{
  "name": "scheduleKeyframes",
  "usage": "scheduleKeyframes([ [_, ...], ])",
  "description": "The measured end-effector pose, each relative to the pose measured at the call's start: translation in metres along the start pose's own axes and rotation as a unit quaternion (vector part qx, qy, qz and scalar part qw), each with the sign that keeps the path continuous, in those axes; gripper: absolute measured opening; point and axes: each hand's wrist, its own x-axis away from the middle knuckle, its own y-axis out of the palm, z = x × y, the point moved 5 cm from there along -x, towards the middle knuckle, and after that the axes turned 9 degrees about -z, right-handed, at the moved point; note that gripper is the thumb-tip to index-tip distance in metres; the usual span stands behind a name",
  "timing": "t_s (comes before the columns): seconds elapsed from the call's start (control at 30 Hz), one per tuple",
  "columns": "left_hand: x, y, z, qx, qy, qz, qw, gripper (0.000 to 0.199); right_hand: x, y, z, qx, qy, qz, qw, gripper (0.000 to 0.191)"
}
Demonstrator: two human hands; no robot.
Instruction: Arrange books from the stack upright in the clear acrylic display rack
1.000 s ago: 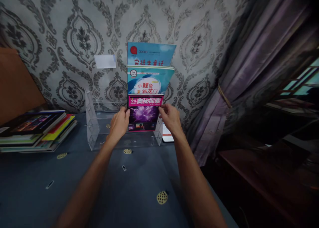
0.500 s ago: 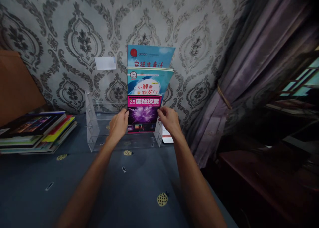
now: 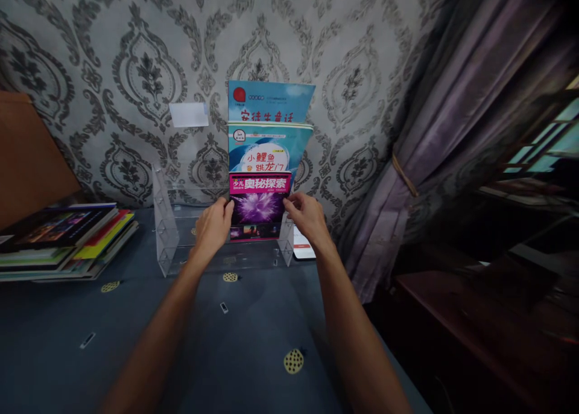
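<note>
A magenta and black book [image 3: 257,207] with a purple burst on its cover stands upright in a clear acrylic tiered stand [image 3: 163,233]. My left hand [image 3: 213,224] has its fingers closed on the book's left edge. On the opposite edge, my right hand [image 3: 308,215] pinches it with thumb and fingers. Behind and higher in the stand are a light-blue book with a wave picture [image 3: 266,145] and, at the back, another blue book [image 3: 271,97] with red lettering. The lower tier in front of the magenta book shows through the clear plastic.
A pile of books and magazines [image 3: 58,239] lies at the left, with a brown board [image 3: 31,154] behind it. A phone [image 3: 302,245] leans or lies beside the stand's right end. Tied purple curtain [image 3: 384,221] hangs at right. The blue tablecloth [image 3: 190,353] has pineapple prints.
The view has shifted very slightly, so everything sits a little further left. Both hands stay on the magenta book, which has hardly moved in the stand.
</note>
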Motion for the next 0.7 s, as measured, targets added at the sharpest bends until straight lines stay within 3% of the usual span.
scheduleKeyframes([
  [0.17, 0.001, -0.007, -0.003, 0.017, 0.004, 0.033, 0.999, 0.037, 0.001, -0.006, 0.0, -0.035, -0.009, 0.048, 0.998, 0.021],
  [0.3, 0.008, -0.021, -0.002, 0.026, 0.018, 0.086, 0.996, 0.035, 0.011, -0.02, -0.015, -0.086, -0.067, 0.118, 0.987, 0.031],
  [0.37, 0.013, -0.028, -0.001, 0.022, 0.027, 0.103, 0.994, 0.033, 0.017, -0.024, -0.027, -0.11, -0.111, 0.121, 0.98, 0.037],
  [0.53, 0.03, -0.034, -0.009, 0.007, 0.056, 0.098, 0.994, 0.026, 0.031, -0.012, -0.063, -0.094, -0.228, -0.012, 0.969, 0.043],
  [0.63, 0.042, -0.035, -0.033, -0.034, 0.058, 0.087, 0.994, 0.022, 0.041, 0.016, -0.088, -0.022, -0.258, -0.091, 0.962, 0.04],
  [0.7, 0.05, -0.037, -0.059, -0.081, 0.045, 0.083, 0.992, 0.022, 0.055, 0.046, -0.108, 0.038, -0.272, -0.157, 0.949, 0.036],
])
